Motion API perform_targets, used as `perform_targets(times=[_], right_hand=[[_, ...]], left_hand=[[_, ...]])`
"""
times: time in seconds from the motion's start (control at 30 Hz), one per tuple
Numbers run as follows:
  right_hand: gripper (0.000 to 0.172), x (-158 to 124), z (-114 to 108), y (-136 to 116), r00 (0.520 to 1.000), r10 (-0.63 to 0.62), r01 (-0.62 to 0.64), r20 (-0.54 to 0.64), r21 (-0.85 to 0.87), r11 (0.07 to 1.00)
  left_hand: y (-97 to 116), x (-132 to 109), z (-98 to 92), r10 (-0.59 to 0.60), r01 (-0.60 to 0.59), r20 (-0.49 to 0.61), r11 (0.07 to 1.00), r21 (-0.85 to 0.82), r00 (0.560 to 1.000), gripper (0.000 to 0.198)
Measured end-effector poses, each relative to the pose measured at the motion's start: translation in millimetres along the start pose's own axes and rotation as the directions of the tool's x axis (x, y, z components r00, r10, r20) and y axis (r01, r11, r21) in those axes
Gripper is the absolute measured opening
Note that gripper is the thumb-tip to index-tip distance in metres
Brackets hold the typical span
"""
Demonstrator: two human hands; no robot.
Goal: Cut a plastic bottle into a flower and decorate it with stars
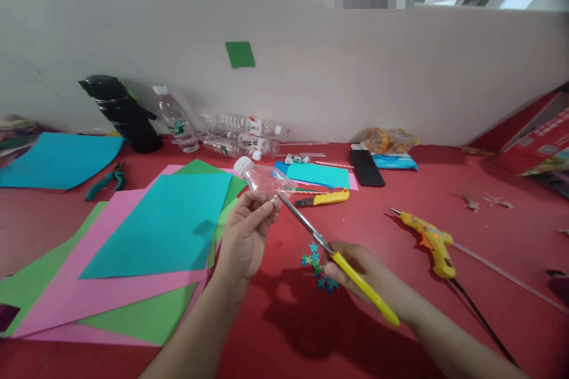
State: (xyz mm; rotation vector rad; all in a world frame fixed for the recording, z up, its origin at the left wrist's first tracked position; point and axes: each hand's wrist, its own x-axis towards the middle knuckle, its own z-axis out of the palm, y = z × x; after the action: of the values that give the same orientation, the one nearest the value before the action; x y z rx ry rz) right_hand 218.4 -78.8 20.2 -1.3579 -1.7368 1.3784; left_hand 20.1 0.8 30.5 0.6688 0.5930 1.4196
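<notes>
Pinched in my left hand (252,230) is a clear plastic bottle top (263,180), cut off from its body, its white cap pointing up and left. My right hand (351,266) is closed around a pair of scissors (317,238) with yellow handles. The metal blades reach up and left to the cut edge of the plastic; whether the plastic lies between them I cannot tell. Several small blue and green paper stars (315,263) lie on the red table (284,331) beside my right hand.
Coloured paper sheets (169,225) cover the left, with pliers (106,180) behind. A glue gun (429,240) lies right, its cord trailing frontward. A yellow box cutter (326,198) and a phone (367,167) lie ahead. Plastic bottles (242,125) and a black flask (127,115) line the wall.
</notes>
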Motion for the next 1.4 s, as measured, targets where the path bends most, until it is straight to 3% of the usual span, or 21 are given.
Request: perform_targets(times=[0.2, 0.4, 0.6, 0.73, 1.27, 1.4], right_hand=[[0.05, -2, -2, -1, 1.0, -0.011, 0.012, -0.015, 0.098, 0.995], [0.048, 1, 0, -5, 1.0, 0.022, -0.023, 0.021, 0.023, 0.999], [0.044, 2, 0, 0, 0.997, 0.058, -0.061, -0.044, -0.056, 0.997], [0.041, 2, -1, -6, 0.998, 0.07, -0.069, 0.006, -0.068, 0.995], [0.038, 3, 3, -2, 0.999, 0.043, -0.043, -0.008, -0.03, 0.999], [0.039, 3, 2, 0, 1.0, -0.012, 0.013, 0.017, -0.052, 0.999]], left_hand=[[0, 2, -3.8, -0.003, 0.003, -0.005, 0.998, -0.057, 1.0, 0.017], [2, 3, -4.5, -0.041, 0.036, -0.065, 0.997, -0.067, 0.997, 0.022], [3, 6, -7.4, -0.023, 0.019, -0.038, 0.996, -0.089, 0.999, 0.018], [4, 5, -8.7, -0.016, 0.013, -0.041, 0.996, -0.085, 0.999, 0.017], [-2, -2, 0.7, -0.017, 0.016, -0.022, 1.0, -0.017, 1.0, 0.016], [-1, -3, 1.2, -0.02, 0.02, -0.01, 1.0, -0.024, 1.0, 0.016]])
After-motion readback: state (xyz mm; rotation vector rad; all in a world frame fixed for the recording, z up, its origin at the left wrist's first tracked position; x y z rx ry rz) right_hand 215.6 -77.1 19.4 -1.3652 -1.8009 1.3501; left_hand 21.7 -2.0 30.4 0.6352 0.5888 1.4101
